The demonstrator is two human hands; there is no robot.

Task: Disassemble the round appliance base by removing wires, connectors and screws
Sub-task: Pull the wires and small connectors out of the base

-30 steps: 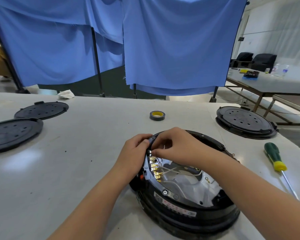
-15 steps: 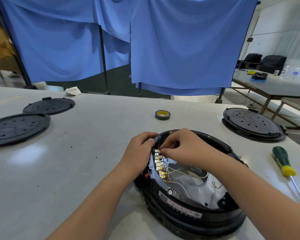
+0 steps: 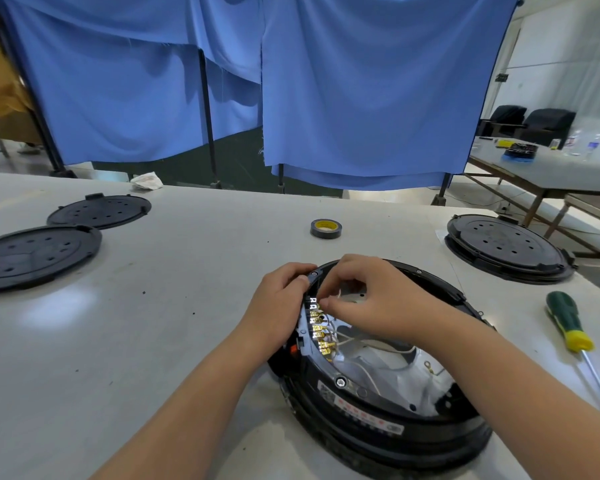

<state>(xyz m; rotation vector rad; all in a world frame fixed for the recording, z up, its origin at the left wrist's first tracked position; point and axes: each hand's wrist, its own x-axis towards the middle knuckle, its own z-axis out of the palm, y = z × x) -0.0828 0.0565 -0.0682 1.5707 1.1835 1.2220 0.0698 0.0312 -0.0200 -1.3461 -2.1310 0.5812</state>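
1. Appliance base: round, black, open side up, on the white table near its front edge, right of centre.
2. Left hand: fingers curled over the base's left rim, thumb pressed against the small black tab at the top of the rim. Holding the rim, as in the earlier frames.
3. Right hand: reaches across the open base; thumb and forefinger pinch narrowly at the topmost connector in the row of brass connectors. A second ago the fingers sat higher, by the rim tab; they are now lower, at the row's upper end.
4. Wires: white, running from the connectors into the metal interior. Whether any terminal has come free, I cannot tell.
5. Screw: seated in the inner ring at the front.
6. Surroundings: screwdriver with green-yellow handle lying right of the base; tape roll behind it; two black covers at left, another round base at far right.
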